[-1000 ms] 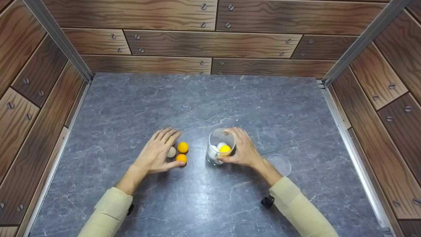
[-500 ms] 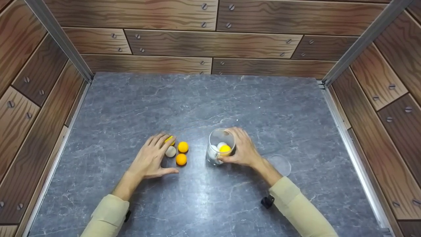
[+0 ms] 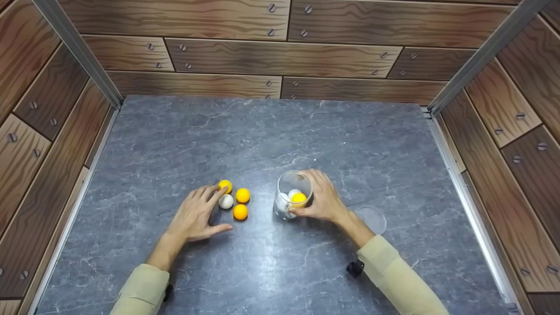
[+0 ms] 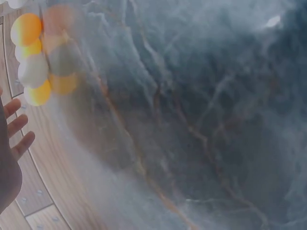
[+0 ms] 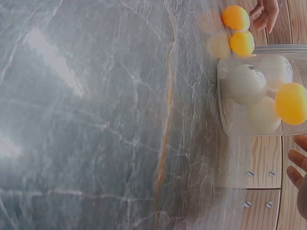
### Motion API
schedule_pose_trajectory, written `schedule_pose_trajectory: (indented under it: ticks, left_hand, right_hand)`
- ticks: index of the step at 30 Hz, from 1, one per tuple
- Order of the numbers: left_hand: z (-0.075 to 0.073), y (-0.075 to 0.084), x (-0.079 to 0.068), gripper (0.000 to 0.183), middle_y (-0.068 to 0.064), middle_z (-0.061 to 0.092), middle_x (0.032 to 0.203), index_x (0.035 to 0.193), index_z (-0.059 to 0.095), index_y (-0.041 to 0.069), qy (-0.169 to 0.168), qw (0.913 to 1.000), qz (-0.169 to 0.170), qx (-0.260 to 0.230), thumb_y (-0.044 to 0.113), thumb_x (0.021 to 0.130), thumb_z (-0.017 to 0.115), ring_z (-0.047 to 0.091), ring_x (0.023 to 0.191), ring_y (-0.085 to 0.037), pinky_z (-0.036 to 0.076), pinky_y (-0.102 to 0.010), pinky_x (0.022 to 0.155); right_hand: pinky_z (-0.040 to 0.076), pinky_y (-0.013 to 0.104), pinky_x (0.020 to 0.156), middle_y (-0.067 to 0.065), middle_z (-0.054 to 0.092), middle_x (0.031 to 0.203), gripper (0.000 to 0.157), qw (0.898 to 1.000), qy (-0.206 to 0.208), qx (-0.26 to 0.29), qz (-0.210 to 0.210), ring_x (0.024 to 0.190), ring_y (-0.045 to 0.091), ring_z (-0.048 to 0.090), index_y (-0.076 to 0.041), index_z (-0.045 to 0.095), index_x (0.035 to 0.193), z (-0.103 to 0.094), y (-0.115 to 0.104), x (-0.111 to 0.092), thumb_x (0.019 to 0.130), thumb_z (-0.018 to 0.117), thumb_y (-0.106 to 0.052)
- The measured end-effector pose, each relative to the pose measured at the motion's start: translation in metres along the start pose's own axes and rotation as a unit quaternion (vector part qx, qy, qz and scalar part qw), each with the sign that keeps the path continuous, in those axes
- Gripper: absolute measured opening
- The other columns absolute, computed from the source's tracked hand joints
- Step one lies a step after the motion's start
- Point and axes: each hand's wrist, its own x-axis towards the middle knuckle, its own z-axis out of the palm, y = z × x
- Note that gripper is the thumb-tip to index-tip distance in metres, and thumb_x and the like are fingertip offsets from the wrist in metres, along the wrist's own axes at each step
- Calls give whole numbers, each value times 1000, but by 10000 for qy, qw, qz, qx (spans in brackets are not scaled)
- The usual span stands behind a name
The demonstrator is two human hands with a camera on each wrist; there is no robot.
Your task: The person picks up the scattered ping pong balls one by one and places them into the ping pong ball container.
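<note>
My left hand [image 3: 194,218] is spread with fingers extended and thumb apart, to the left of a cluster of ping-pong balls. The cluster holds one white ball [image 3: 225,201] and three orange ones, including the far ball [image 3: 225,187], the right ball [image 3: 243,195] and the near ball [image 3: 240,212]. The index fingertip overlaps the far orange ball; contact is unclear. My right hand [image 3: 323,199] grips a clear jar [image 3: 282,214] from its right side, thumb in front. Inside it, the right wrist view shows several white balls [image 5: 247,85] and an orange ball [image 5: 291,103].
A clear round lid [image 3: 372,220] lies flat on the table behind the right wrist. The grey marbled table [image 3: 262,135] is bounded by wood-patterned walls [image 3: 280,57] at the back and both sides.
My left hand has drawn back left and toward me, its thumb leaving the near orange ball and uncovering the far one. My right hand and the jar have stayed put.
</note>
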Motion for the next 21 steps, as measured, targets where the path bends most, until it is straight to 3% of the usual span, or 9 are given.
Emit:
schedule_pose_trajectory:
  ticks: [8, 21]
  left_hand:
    - [5, -2, -3, 94, -13, 62, 137, 159, 46, 14, -250, 9996, -87, 78, 72, 88, 69, 61, 125, -35, 51, -55, 109]
    - [15, -3, 0, 62, -13, 67, 127, 151, 55, 13, -60, 9999, -140, 21, 47, 101, 67, 64, 114, -35, 55, -53, 101]
  right_hand:
    - [47, 60, 113, 14, 68, 127, 96, 10000, -1, -16, 16, 120, 34, 62, -3, 60, 136, -1, -2, 0, 68, 84, -66]
    - [48, 59, 112, 12, 68, 127, 96, 10000, -43, -10, 11, 119, 33, 62, -5, 60, 137, -1, -1, 0, 67, 84, -67]
